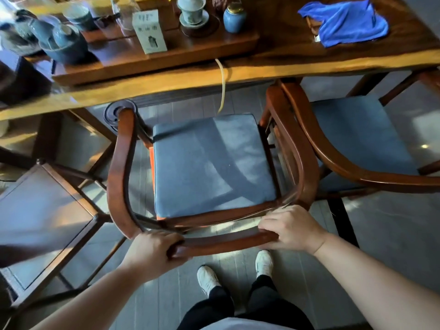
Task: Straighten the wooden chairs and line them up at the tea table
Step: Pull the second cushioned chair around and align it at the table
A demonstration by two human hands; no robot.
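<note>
Both hands, the left hand (152,248) and right hand (291,231), grip the middle chair (123,163) back rail at the counter (166,79) near edge; next probably squaring it beside the right chair (333,151).

Middle wooden chair (123,163), blue seat cushion (209,163), faces the tea table (273,65), front under the table edge at 12 o'clock. Left hand (152,251) wraps the curved back rail at 7 o'clock of the seat; right hand (290,231) closes on the same rail at 5 o'clock. Second chair (333,163) at 3 o'clock, its arm just beside the middle chair's arm. Bare-seated wooden stool (42,210) at 9 o'clock, apart. On the table: blue cloth (345,22) at 1 o'clock, tea tray (166,60) with a lidded cup (191,8) and a white box (149,32) at 11–12 o'clock. White shoes (263,263) on the grey floor.
</note>
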